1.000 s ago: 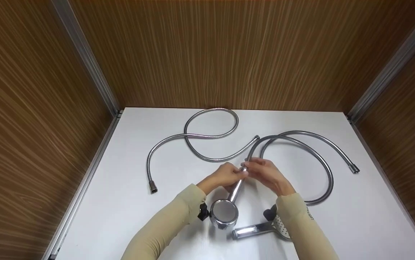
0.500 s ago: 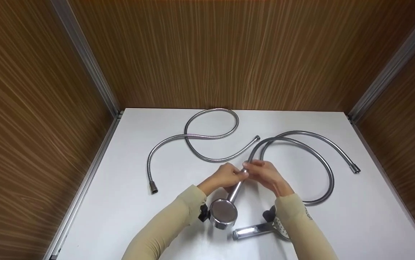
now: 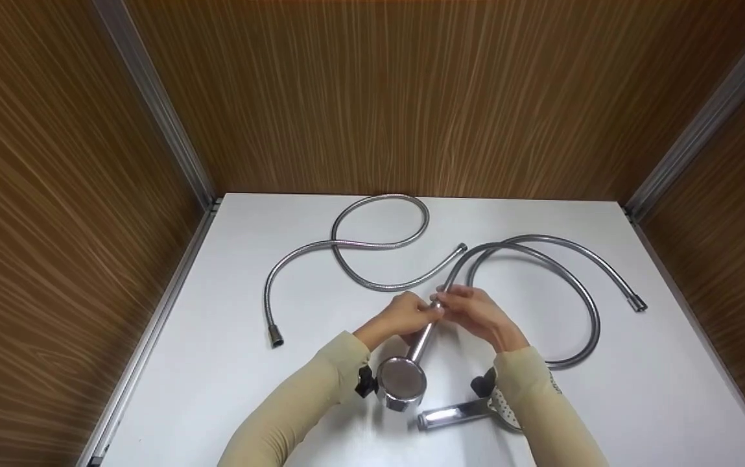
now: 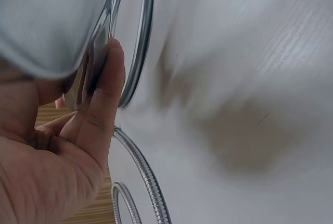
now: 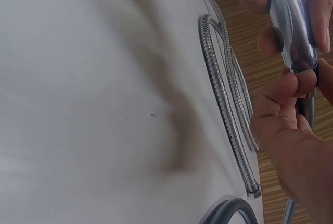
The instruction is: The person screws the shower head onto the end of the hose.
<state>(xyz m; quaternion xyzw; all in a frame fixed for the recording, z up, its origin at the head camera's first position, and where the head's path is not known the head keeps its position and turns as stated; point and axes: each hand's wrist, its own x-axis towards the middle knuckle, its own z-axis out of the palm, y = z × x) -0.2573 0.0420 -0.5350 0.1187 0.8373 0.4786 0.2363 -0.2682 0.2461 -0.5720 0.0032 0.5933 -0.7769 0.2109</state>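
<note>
My left hand grips the handle of a chrome shower head, whose round face is turned up toward the head camera. At the handle's upper end, my right hand pinches the end fitting of a smooth grey shower hose. In the right wrist view, the right fingertips close around the joint where handle and hose meet. The hose arcs away from the hands and loops over the table to a free end at the right. The left wrist view shows fingers behind the blurred shower head.
A second shower head with a dotted face lies near the front, partly behind the right sleeve. A ribbed metal hose lies looped at the back left of the white table. Wood-grain panels enclose the back and sides.
The right fingers shift slightly around the hose fitting, and the hose near them moves a little. The shower head's face has tilted slightly. The left hand keeps its grip.
</note>
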